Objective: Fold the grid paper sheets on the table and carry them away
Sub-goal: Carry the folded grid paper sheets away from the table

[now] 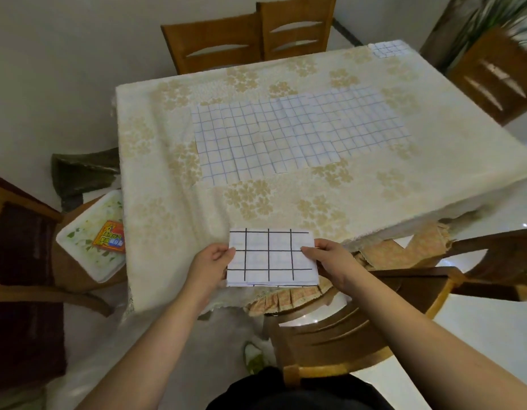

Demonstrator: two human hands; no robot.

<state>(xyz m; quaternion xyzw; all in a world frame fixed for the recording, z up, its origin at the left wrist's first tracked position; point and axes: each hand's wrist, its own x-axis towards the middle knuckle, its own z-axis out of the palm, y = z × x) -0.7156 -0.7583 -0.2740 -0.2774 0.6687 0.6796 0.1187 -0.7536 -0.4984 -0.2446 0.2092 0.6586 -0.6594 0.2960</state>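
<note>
Both hands are reaching forward over the near corner of the tabletop (173, 208), sharing a folded grid paper (271, 258) between them. Left hand (210, 263) is pinching the paper's left edge, thumb lying on top and the other fingers tucked underneath; right hand (330, 261) is gripping the right edge the same way, thumb on the upper face. That folded piece is showing thick black grid lines and is hanging just above the tabletop's near edge, layered edges visible along its bottom. Farther back, in the middle of the tabletop, several unfolded grid sheets (292, 134) with thin blue lines are lying flat in an overlapping row across a cream floral tablecloth (360, 179). One small folded grid piece (388, 48) is sitting at the far right corner. Wooden chairs are standing around the table: two at the far side (250, 37), one at the right (498, 75), and one close in front of the person (339, 329). On the chair at the left, a white tray (88, 255) is holding an orange packet (110, 238).
</note>
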